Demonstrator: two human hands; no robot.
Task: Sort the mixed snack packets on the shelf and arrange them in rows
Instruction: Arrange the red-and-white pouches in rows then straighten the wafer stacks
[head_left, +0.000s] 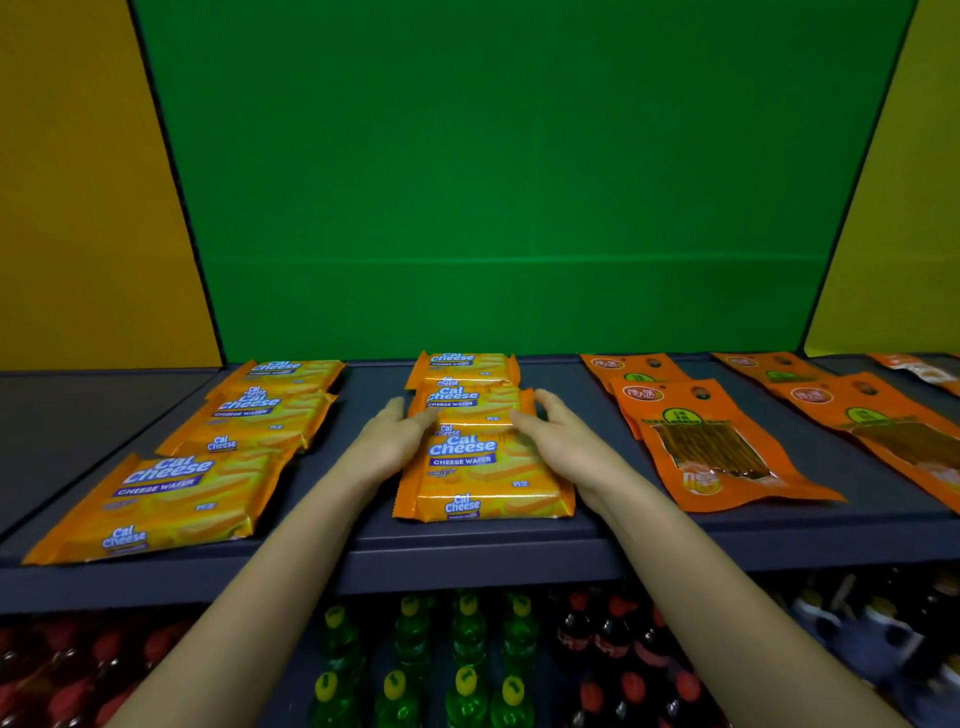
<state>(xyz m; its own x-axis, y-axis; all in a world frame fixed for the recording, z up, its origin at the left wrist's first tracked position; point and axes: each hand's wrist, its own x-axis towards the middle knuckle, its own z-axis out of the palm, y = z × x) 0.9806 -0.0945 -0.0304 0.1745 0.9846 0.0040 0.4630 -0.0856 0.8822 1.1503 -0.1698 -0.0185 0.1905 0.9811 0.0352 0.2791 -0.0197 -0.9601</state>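
Orange Cal Cheese wafer packets lie in two rows on the dark shelf (467, 545). The left row (249, 415) runs from the back to the front edge. The middle row has a back packet (465, 366), a middle packet (470, 402) and a front packet (483, 478). My left hand (392, 441) lies flat against the left side of the middle row, fingers at the middle packet. My right hand (558, 439) presses the right side of the same packet, fingers extended. Orange strip-snack pouches (711, 447) lie to the right in further rows (872, 421).
A green back panel (519, 182) rises behind the shelf, with yellow panels at both sides. Under the shelf stand green soda bottles (457, 654), dark cola bottles (613, 649) and red-capped bottles (78, 670). Bare shelf shows at the far left (78, 415).
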